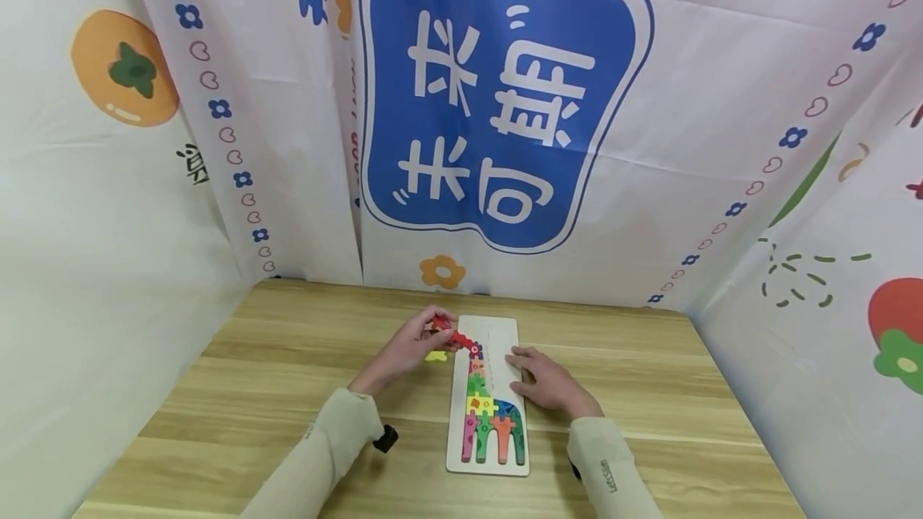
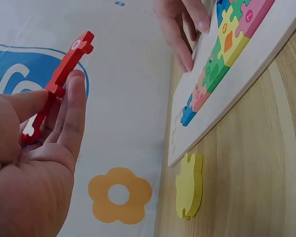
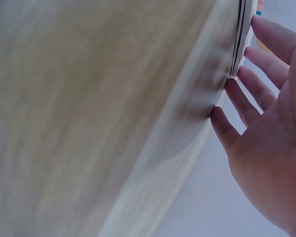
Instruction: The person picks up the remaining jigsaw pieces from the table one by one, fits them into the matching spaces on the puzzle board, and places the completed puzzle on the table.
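Observation:
My left hand pinches a red jigsaw piece between thumb and fingers, raised beside the upper left of a white puzzle board. Part of the red is hidden by the fingers. On the board, colourful interlocking pieces form a giraffe's legs, body and neck; a bare stretch lies above them. My right hand touches the board's right edge, its fingers spread and nearly straight in the right wrist view. A yellow jigsaw piece lies on the table just left of the board, below my left hand.
The wood-grain table extends around the board. A white printed cloth with a large blue panel hangs behind the table, and similar cloth stands at both sides.

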